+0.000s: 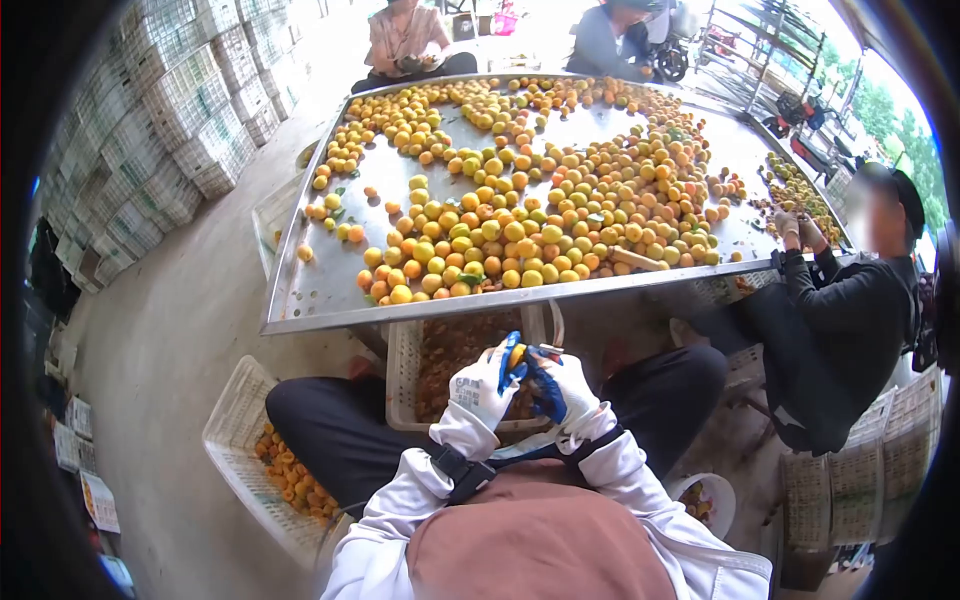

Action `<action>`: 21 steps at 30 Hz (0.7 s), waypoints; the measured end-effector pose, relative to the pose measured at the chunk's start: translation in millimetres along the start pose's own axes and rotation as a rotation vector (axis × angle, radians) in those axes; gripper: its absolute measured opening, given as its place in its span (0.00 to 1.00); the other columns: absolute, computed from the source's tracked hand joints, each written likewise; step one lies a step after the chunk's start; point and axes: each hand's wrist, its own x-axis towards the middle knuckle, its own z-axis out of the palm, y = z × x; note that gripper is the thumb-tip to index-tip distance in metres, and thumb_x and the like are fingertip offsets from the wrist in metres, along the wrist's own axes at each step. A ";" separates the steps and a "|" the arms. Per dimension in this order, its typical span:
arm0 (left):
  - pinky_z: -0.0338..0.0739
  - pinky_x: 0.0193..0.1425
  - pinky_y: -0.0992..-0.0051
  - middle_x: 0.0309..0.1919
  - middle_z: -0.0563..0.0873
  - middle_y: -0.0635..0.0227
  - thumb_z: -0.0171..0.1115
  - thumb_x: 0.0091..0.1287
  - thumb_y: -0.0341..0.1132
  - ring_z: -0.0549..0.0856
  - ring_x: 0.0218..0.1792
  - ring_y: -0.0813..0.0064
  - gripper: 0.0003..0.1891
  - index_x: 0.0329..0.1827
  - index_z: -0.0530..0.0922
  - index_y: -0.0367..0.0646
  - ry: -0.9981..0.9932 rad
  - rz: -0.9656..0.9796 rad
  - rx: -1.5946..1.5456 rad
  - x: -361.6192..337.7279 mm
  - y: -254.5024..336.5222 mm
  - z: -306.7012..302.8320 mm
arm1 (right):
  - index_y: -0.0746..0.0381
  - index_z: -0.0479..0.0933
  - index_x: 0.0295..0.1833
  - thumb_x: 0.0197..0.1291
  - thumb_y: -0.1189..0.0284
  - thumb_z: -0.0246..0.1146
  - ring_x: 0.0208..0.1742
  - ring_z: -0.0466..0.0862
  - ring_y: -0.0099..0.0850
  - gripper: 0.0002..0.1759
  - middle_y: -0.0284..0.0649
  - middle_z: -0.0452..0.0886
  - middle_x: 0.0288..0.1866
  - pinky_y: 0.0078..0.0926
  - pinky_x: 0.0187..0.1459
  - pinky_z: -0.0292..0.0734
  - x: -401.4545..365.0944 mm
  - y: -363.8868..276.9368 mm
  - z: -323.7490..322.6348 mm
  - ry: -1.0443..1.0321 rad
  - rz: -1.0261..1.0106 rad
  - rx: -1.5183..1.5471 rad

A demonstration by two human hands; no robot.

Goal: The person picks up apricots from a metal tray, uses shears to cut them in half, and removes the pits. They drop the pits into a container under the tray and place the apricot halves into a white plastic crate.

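Note:
My left hand (487, 382), in a white glove with blue fingers, is closed on a yellow-orange apricot (517, 356). Close against it, my right hand (562, 385) wears the same kind of glove, its fingers curled in at the fruit. A thin, pale piece shows at the right fingertips, too small to name. Both hands are above a plastic crate (403, 385) between my knees, which holds reddish-brown bits that look like apricot stones. Beyond them, many whole apricots (520, 232) lie on a metal-topped table (300, 290).
A white crate (232, 425) with orange apricot pieces stands by my left knee. A white bucket (722, 512) sits at my right. One person (850, 300) works at the table's right side; two others sit at the far side. Stacked crates (180, 110) line the left.

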 end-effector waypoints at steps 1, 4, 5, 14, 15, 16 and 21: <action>0.83 0.47 0.64 0.50 0.86 0.54 0.72 0.60 0.39 0.88 0.42 0.54 0.34 0.72 0.73 0.48 -0.038 -0.017 0.029 2.8 4.1 -5.6 | 0.61 0.82 0.50 0.74 0.62 0.62 0.30 0.77 0.17 0.13 0.28 0.81 0.34 0.16 0.29 0.70 0.7 -1.3 0.0 -0.010 0.030 0.017; 0.83 0.43 0.62 0.45 0.86 0.56 0.74 0.57 0.40 0.87 0.38 0.53 0.34 0.70 0.75 0.51 -0.064 -0.002 0.077 1.1 -1.8 -6.4 | 0.61 0.82 0.50 0.75 0.60 0.60 0.27 0.75 0.16 0.15 0.28 0.80 0.31 0.14 0.28 0.70 -4.3 -8.6 12.1 -0.006 0.042 -0.017; 0.83 0.44 0.62 0.45 0.85 0.55 0.75 0.56 0.40 0.87 0.39 0.52 0.34 0.69 0.76 0.51 -0.073 -0.007 0.044 1.3 -4.2 -5.9 | 0.61 0.82 0.50 0.75 0.59 0.60 0.25 0.74 0.16 0.16 0.28 0.79 0.30 0.13 0.25 0.68 -9.9 -16.4 17.3 -0.039 0.045 -0.064; 0.75 0.30 0.82 0.41 0.88 0.65 0.63 0.75 0.47 0.78 0.25 0.84 0.21 0.61 0.77 0.42 -0.194 -0.739 -1.248 21.0 -7.6 -26.0 | 0.70 0.81 0.51 0.75 0.60 0.59 0.14 0.72 0.20 0.21 0.36 0.81 0.24 0.20 0.14 0.67 -7.9 -44.9 21.3 0.165 -0.130 0.122; 0.70 0.24 0.86 0.37 0.87 0.65 0.62 0.75 0.47 0.74 0.21 0.87 0.20 0.61 0.76 0.43 -0.185 -0.728 -1.321 20.3 -8.2 -23.6 | 0.72 0.79 0.51 0.75 0.60 0.58 0.14 0.71 0.20 0.22 0.37 0.80 0.24 0.20 0.14 0.68 -2.7 -46.9 20.2 0.174 -0.239 0.195; 0.70 0.24 0.86 0.37 0.87 0.65 0.62 0.75 0.47 0.74 0.21 0.87 0.20 0.61 0.76 0.43 -0.183 -0.733 -1.325 20.3 -7.7 -22.1 | 0.72 0.79 0.50 0.76 0.61 0.57 0.14 0.70 0.20 0.22 0.36 0.78 0.23 0.21 0.14 0.67 -1.7 -53.7 26.4 0.148 -0.322 0.263; 0.73 0.25 0.82 0.32 0.83 0.69 0.58 0.77 0.49 0.77 0.22 0.84 0.20 0.61 0.77 0.45 -0.182 -0.714 -1.350 26.9 10.0 -20.4 | 0.73 0.80 0.49 0.78 0.62 0.54 0.16 0.71 0.20 0.21 0.36 0.76 0.23 0.21 0.19 0.70 11.5 -76.8 60.9 0.214 -0.630 0.072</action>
